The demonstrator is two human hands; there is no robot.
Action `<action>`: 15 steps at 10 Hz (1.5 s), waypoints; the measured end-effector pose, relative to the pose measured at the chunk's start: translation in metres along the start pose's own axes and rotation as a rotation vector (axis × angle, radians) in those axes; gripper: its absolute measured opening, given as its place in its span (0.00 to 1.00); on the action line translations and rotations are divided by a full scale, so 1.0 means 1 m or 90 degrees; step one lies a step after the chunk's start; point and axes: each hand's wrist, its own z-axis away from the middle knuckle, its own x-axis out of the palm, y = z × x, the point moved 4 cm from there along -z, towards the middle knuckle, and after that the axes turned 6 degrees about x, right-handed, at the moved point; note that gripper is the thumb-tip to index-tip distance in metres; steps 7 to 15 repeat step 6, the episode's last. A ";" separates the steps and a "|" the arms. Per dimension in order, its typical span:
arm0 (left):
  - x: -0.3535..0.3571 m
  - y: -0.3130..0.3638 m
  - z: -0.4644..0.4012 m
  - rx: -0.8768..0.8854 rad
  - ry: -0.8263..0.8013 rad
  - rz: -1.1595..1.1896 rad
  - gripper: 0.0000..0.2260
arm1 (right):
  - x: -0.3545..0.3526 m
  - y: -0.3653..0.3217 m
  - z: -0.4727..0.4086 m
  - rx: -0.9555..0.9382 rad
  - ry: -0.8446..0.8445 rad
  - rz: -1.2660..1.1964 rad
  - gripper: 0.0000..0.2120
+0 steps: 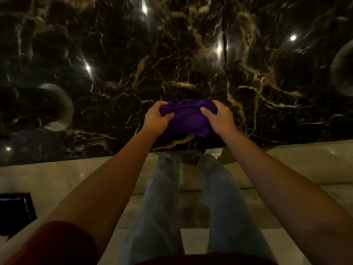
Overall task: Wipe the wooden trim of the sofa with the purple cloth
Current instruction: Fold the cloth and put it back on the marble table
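The purple cloth [188, 117] is bunched between both hands, held just above a dark marble surface [172, 54] with gold veins. My left hand [156, 119] grips its left end with curled fingers. My right hand [217, 117] grips its right end, thumb on top. A loose flap of cloth hangs down toward me. No sofa or wooden trim is in view.
The dark marble surface's near edge [76, 159] runs across the frame. Below it lies a pale glossy floor [305, 165] where my legs in light jeans [162, 207] stand. A dark square inlay [15, 211] sits at the lower left. Round pale reflections show at left [57, 104] and right [342, 67].
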 end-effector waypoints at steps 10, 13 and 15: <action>0.006 -0.047 -0.042 -0.001 0.085 -0.230 0.34 | 0.009 0.040 -0.043 0.091 0.086 0.304 0.07; 0.006 -0.047 -0.042 -0.001 0.085 -0.230 0.34 | 0.009 0.040 -0.043 0.091 0.086 0.304 0.07; 0.006 -0.047 -0.042 -0.001 0.085 -0.230 0.34 | 0.009 0.040 -0.043 0.091 0.086 0.304 0.07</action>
